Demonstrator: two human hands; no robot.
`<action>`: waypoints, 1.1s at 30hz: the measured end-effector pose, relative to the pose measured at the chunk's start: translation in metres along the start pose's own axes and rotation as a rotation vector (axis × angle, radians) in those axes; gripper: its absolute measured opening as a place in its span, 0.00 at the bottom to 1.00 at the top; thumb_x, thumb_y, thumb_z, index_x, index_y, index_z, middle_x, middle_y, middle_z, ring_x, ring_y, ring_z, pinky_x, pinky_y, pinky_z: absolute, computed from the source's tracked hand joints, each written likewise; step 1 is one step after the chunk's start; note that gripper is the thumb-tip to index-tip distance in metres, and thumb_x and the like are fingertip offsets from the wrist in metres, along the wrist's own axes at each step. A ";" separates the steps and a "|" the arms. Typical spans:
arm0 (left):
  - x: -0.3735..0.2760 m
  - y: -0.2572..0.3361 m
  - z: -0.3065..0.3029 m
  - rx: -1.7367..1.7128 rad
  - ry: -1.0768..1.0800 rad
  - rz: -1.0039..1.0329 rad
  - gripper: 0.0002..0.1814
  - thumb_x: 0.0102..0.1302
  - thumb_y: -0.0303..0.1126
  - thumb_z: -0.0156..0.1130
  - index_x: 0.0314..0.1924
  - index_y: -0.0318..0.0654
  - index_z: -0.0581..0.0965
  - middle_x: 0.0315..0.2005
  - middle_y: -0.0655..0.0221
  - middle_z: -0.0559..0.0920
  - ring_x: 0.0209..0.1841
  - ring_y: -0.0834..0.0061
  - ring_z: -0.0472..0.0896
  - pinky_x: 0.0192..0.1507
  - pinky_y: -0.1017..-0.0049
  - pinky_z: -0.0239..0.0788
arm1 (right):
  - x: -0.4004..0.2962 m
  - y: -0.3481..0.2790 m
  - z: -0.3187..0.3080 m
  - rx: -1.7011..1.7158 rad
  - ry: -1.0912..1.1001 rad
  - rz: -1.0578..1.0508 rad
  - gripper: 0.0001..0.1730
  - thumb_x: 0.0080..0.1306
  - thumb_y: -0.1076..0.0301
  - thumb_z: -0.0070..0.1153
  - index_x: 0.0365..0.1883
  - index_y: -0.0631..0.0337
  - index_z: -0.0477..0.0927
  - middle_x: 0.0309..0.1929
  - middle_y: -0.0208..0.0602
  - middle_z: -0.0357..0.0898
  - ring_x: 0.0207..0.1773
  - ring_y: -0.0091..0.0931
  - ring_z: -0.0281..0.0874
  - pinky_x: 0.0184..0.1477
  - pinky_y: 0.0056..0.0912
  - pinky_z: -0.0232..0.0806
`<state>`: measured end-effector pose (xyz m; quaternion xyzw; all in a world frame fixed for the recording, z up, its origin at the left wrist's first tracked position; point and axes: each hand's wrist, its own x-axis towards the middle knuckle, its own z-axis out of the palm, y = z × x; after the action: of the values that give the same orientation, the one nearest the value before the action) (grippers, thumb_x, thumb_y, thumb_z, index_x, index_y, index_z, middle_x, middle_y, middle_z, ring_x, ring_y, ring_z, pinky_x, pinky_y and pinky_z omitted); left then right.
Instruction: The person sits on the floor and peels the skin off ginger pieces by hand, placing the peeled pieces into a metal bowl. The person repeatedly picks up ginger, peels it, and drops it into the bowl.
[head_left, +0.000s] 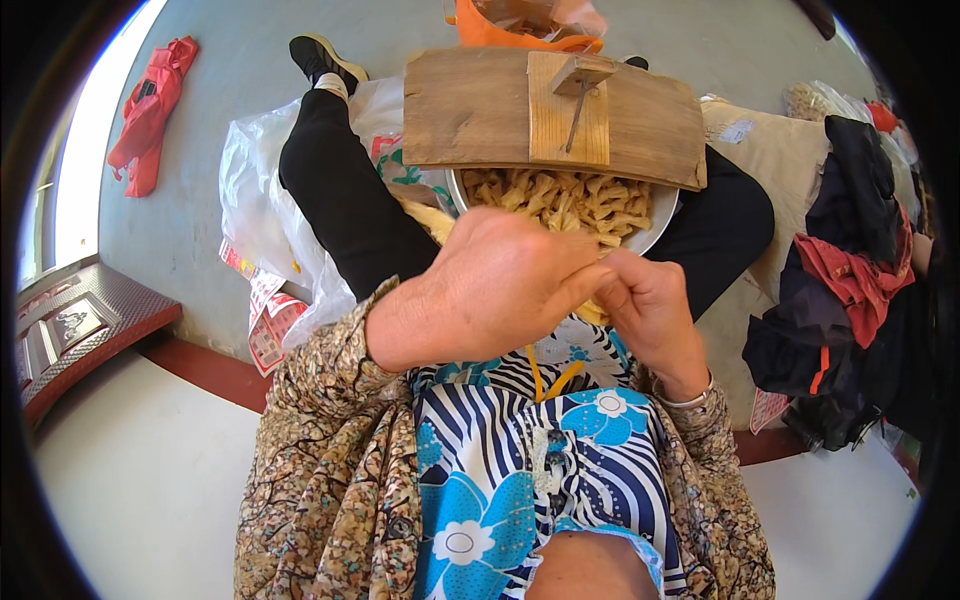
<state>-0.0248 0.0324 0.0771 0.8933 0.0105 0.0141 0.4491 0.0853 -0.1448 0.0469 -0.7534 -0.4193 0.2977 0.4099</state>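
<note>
My left hand (487, 289) and my right hand (652, 311) meet before my lap, fingers pinched together. A bit of pale yellow strip (592, 312) shows just under the fingertips; the hands hide most of it. Beyond them, a metal basin (661, 229) holds many knotted yellow pieces (559, 199) that look like tofu-skin knots. Across the basin's far side lies a wooden board (469, 112). A lighter wood plate on it carries a small block (583, 73) and a thin metal rod (576, 120). Another yellow strip (429, 220) emerges left of my left hand.
An orange container (495, 26) stands beyond the board. Clear plastic bags (259, 172) and printed paper (276, 319) lie left of my leg. On the right are a tan sack (772, 142) and piled dark clothing (817, 300). A red cloth item (154, 112) lies far left.
</note>
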 end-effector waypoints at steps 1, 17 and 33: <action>0.012 0.009 -0.010 0.065 0.114 0.089 0.10 0.66 0.37 0.60 0.30 0.38 0.78 0.19 0.59 0.76 0.23 0.50 0.75 0.22 0.63 0.65 | 0.002 -0.017 -0.002 0.034 0.043 -0.125 0.13 0.67 0.67 0.58 0.24 0.64 0.77 0.17 0.38 0.72 0.18 0.31 0.72 0.21 0.28 0.63; 0.076 0.013 0.012 -0.878 -0.164 0.040 0.19 0.71 0.28 0.54 0.60 0.29 0.69 0.43 0.70 0.78 0.46 0.85 0.72 0.49 0.80 0.66 | 0.037 -0.012 -0.031 0.489 0.752 -0.050 0.15 0.72 0.74 0.51 0.55 0.72 0.77 0.28 0.24 0.77 0.28 0.13 0.69 0.31 0.15 0.62; 0.037 -0.056 0.069 0.193 0.502 0.190 0.17 0.53 0.26 0.62 0.46 0.35 0.78 0.36 0.63 0.81 0.35 0.63 0.82 0.32 0.68 0.73 | 0.034 0.066 0.024 0.854 0.130 0.287 0.20 0.75 0.55 0.50 0.47 0.65 0.80 0.45 0.30 0.81 0.48 0.24 0.77 0.52 0.32 0.68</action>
<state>0.0139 0.0115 -0.0085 0.8973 0.0391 0.2759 0.3422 0.1078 -0.1267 -0.0261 -0.5844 -0.1236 0.4499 0.6639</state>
